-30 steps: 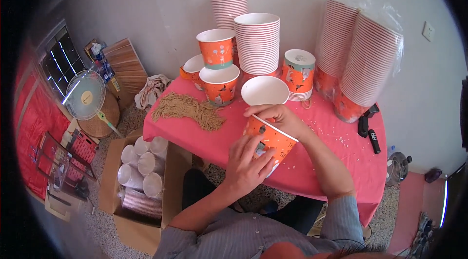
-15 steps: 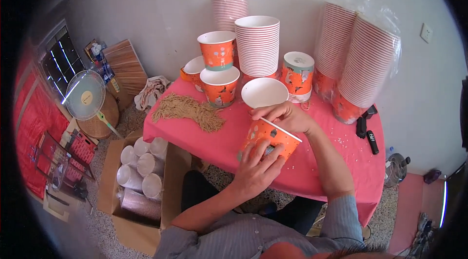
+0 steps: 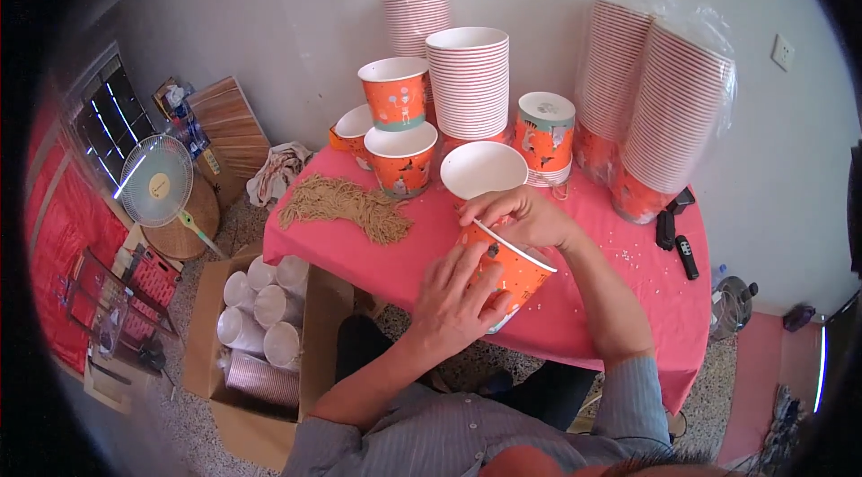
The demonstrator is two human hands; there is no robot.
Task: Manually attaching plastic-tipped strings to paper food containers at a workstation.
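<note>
Head view: the person's left hand [image 3: 453, 302] rests spread, unclenched, against a round orange printed paper tub [image 3: 524, 276] tilted above the pink-clothed table's [image 3: 669, 315] front edge; the right hand [image 3: 530, 221] grasps its rim. Likely light, stiff, dentable; best held there.

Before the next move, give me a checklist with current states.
1. Left hand on the outer wall of the orange printed paper cup: ok.
2. Right hand at that cup's white rim: ok.
3. Cup upright: not ok, tilted.
4. Cup's inside checked: cannot tell, mostly hidden.
5. Tan stringy bundle apart from both hands: ok, lies on the pink tablecloth, toward its left side.
6. Tablecloth free of loose bits: not ok, small white bits scattered by the right forearm.
</note>
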